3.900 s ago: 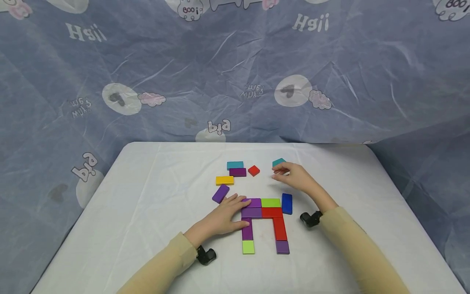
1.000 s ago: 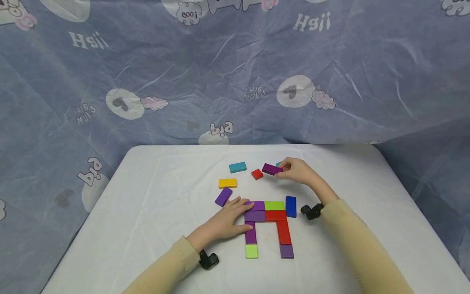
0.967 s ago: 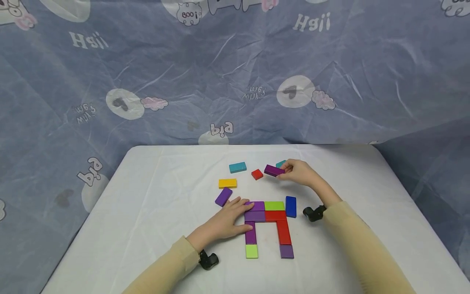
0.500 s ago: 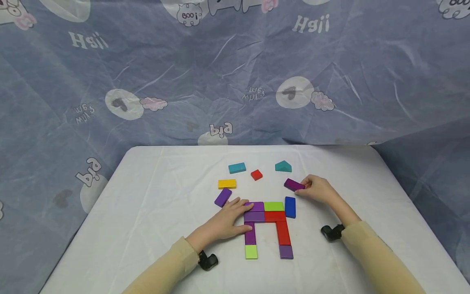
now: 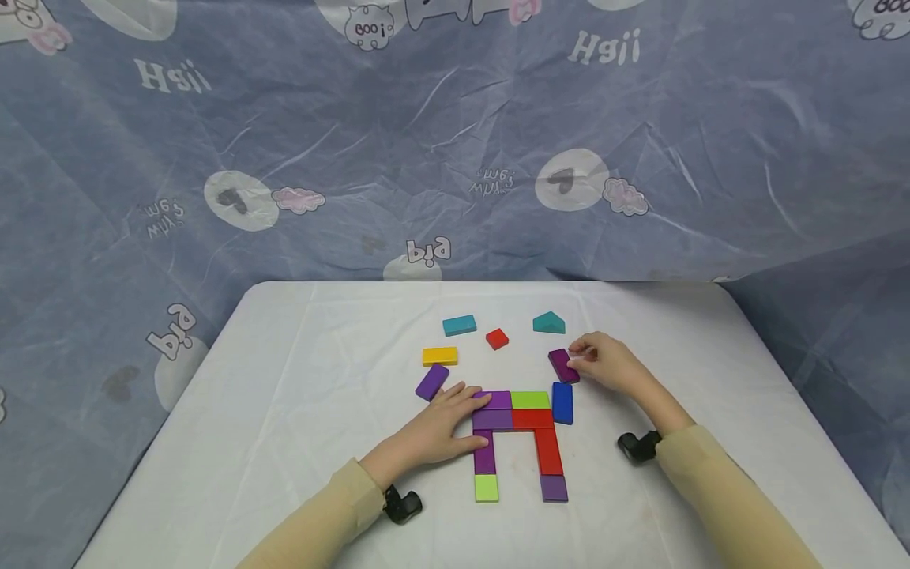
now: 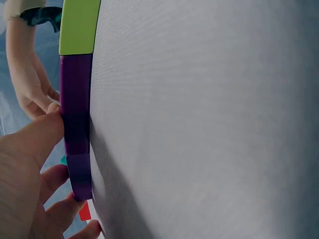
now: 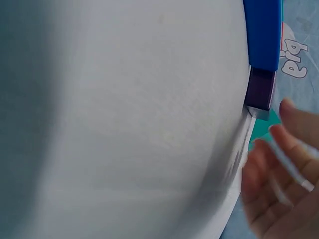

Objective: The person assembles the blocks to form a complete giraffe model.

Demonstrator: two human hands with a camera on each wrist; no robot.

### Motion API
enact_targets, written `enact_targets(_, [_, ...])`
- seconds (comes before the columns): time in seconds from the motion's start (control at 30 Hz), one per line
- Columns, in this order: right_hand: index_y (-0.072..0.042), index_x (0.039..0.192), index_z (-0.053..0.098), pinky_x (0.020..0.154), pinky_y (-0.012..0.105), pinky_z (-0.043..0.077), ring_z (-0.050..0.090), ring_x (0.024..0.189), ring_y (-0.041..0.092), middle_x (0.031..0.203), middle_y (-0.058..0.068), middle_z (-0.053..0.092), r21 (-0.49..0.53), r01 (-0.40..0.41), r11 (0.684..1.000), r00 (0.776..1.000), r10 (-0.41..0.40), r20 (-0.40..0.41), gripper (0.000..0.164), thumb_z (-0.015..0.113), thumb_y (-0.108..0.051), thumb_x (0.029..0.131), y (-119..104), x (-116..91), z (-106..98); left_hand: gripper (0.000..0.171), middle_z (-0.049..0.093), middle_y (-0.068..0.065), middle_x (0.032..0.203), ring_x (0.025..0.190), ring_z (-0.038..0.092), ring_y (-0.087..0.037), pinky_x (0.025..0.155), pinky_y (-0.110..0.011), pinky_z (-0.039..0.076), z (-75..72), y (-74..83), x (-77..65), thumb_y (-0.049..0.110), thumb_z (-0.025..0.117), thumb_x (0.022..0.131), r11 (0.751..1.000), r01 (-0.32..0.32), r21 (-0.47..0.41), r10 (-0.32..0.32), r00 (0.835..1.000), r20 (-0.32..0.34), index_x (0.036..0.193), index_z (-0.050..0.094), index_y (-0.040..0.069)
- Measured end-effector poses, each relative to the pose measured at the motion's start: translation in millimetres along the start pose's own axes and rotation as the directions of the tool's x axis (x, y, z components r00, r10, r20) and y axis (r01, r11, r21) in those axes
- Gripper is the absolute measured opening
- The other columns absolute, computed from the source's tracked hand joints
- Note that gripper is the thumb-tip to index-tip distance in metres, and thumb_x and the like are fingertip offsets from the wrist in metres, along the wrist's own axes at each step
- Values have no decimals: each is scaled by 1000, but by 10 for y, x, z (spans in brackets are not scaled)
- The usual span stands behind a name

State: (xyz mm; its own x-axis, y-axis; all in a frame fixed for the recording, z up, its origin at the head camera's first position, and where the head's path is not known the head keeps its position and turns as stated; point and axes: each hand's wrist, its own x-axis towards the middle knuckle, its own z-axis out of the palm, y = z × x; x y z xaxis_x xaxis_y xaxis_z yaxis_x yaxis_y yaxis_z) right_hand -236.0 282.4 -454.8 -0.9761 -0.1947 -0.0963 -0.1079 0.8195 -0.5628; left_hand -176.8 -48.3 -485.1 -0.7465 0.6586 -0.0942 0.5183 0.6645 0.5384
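Apparently the left hand (image 5: 432,428), fingers spread, steadies the purple blocks (image 5: 493,420). I see the right hand (image 5: 608,365), fingers apart, gripping nothing beside the plum block (image 5: 560,366).

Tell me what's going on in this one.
A person is handling coloured blocks on a white table. The left hand rests on the left side of a flat, two-legged block shape. The right hand is at the dark purple block, which lies by the far end of the blue block. Teal, red and yellow blocks lie loose farther back.
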Motion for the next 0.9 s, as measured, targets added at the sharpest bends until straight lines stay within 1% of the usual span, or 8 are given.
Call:
enact_targets(0.03, [-1,119,65,83,42,57,60,93,27,112,19,64,3,22,1000,1000,-22,8,33,70,-19,91,5,20,5,68,34,-4,160,152,21,-30,123,-51,20,1,-2,0,45,63,94,1000,-1,1,1,1000,-1,153,38,23])
enact_targets(0.1, [-1,131,60,88,46,57,60,99,30,127,23,59,0,66,998,997,-66,51,44,70,-15,91,7,50,9,68,33,-3,160,152,20,-30,123,-51,19,5,-6,0,45,63,94,1000,-1,2,1,1000,1,153,37,23])
enact_targets(0.2, [-1,137,56,91,48,56,58,103,33,136,25,53,-4,107,994,987,-106,119,48,69,-12,91,17,89,13,68,33,-4,160,152,20,-30,124,-50,18,7,-7,-1,45,63,94,1000,-1,3,1,1000,2,153,37,23])
enact_targets(0.27, [-1,136,56,93,50,54,57,105,35,137,26,53,0,115,993,983,-114,145,47,68,-12,92,20,97,11,68,33,-4,160,152,21,-30,124,-50,18,7,-8,1,45,63,94,1000,-4,4,4,1000,0,153,38,22])
enact_targets(0.37, [-1,135,58,95,52,53,57,107,37,135,25,54,13,86,996,986,-87,144,46,68,-12,92,26,100,16,68,34,-5,160,152,21,-31,124,-51,18,5,-7,2,44,63,94,1000,-8,5,8,1000,-1,153,38,21])
enact_targets(0.5, [-2,135,58,95,54,52,57,106,37,134,26,54,3,33,999,993,-33,117,48,71,-16,91,32,84,34,68,33,-5,160,152,20,-31,124,-50,16,2,-3,2,43,63,94,1000,-4,-2,4,1000,4,153,38,21])
enact_targets(0.73, [4,128,58,103,61,44,50,119,44,130,29,54,28,-12,1000,998,10,59,47,72,-18,89,-3,71,85,68,34,-5,160,152,20,-31,123,-51,19,-2,-3,0,44,64,94,1000,1,-6,-1,1000,0,153,38,21])
enact_targets(0.9, [6,126,58,98,55,49,53,108,37,127,28,54,41,-39,998,998,38,45,48,73,-20,89,-24,55,116,68,33,-4,160,152,20,-31,123,-53,21,-9,1,-2,44,63,94,1000,7,-13,-7,1000,4,153,38,22])
